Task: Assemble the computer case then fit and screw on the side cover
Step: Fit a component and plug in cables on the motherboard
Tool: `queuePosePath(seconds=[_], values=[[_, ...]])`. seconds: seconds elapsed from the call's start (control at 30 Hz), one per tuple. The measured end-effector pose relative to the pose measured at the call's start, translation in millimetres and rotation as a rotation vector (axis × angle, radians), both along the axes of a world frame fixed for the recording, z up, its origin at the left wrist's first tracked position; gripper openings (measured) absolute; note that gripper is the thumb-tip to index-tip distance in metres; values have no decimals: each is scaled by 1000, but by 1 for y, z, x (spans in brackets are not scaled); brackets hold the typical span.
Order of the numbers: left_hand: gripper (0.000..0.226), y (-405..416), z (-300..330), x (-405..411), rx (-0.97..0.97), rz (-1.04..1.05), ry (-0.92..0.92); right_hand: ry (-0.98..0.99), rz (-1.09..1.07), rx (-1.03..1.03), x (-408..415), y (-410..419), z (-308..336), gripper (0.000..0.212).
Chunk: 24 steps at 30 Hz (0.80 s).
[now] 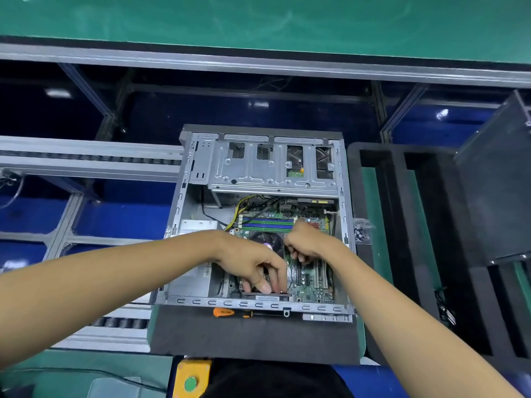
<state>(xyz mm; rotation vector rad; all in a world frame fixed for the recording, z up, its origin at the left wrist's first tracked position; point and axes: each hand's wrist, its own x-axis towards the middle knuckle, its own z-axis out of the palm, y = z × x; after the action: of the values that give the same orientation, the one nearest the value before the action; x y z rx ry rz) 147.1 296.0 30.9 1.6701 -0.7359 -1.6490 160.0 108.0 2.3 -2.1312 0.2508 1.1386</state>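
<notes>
Nearest, orange screwdriver (230, 312) idle on dark foam mat (253, 337) before open computer case (260, 219) on counter; left hand (253, 265) fingers pinching a flat part at near rim, right hand (307, 242) curled over motherboard (311, 278), contents unclear; probably still seating internals, side cover next.

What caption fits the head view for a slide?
Both bare hands, left hand and right hand, work inside the open grey metal computer case; orange-handled screwdriver lies unused in front.
</notes>
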Motion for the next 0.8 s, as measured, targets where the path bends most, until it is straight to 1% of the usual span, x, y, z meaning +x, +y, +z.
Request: queuePosePath(seconds=[0.03, 0.17, 0.27, 0.33, 0.43, 0.47, 0.57, 0.63, 0.7, 0.8], values=[[29, -1, -2, 0, 0, 5, -4, 9, -6, 3, -1, -1, 1, 16], [34, -4, -5, 2, 49, 0, 3, 19, -12, 27, -3, -4, 11, 21], [28, -6, -3, 4, 46, 39, 0, 46, 29, 70, -4, -3, 17, 20], [18, -8, -4, 2, 46, 147, 21, 66, 50, 101, -6, -3, 20, 18], [14, -13, -7, -5, 9, 360, -35, 59, 39, 124, -6, -3, 22, 28], [17, -15, -10, -9, 2, 416, -81, 62, 21, 128, -5, -3, 23, 28], [32, -17, -18, -20, 22, 591, -253, 95, -64, 148, -3, -5, 24, 15], [42, -17, -23, -24, 22, 694, -334, 131, -84, 159, -2, -6, 24, 13], [46, -18, -25, -26, 17, 771, -325, 158, -89, 162, -2, -7, 23, 14], [42, -24, -29, -30, -1, 878, -269, 182, -125, 161, -2, -7, 22, 16]])
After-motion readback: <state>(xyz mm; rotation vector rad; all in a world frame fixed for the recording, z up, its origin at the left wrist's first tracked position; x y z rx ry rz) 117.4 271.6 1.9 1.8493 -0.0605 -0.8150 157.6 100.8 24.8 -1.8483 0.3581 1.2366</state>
